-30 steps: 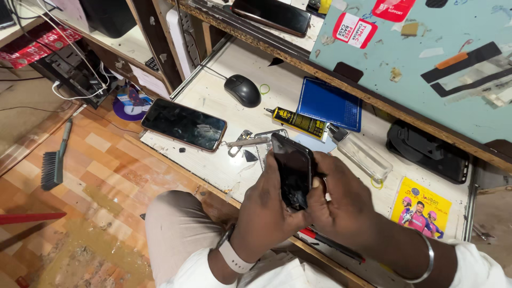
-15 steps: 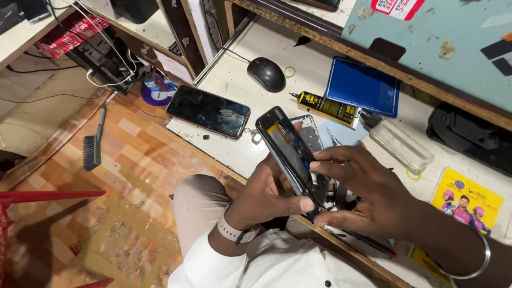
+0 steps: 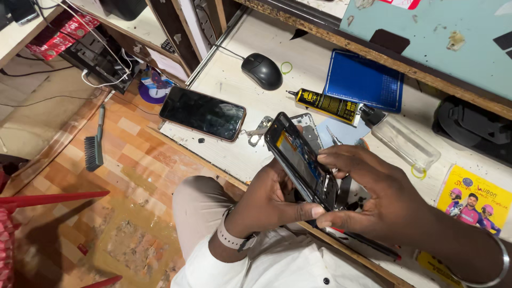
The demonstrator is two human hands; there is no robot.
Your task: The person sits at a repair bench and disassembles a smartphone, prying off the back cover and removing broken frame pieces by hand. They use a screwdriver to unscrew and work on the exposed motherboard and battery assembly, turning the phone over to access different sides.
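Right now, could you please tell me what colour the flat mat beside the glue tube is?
The flat rectangular mat is blue, seen in the head view.

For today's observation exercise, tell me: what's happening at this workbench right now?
A seated person holds an opened phone in both hands above the edge of the workbench. The left hand grips it from below, while the right hand pinches its lower end and rests a finger on its side. On the bench lie another phone face up, a black mouse, a yellow-and-black glue tube and a blue mat.
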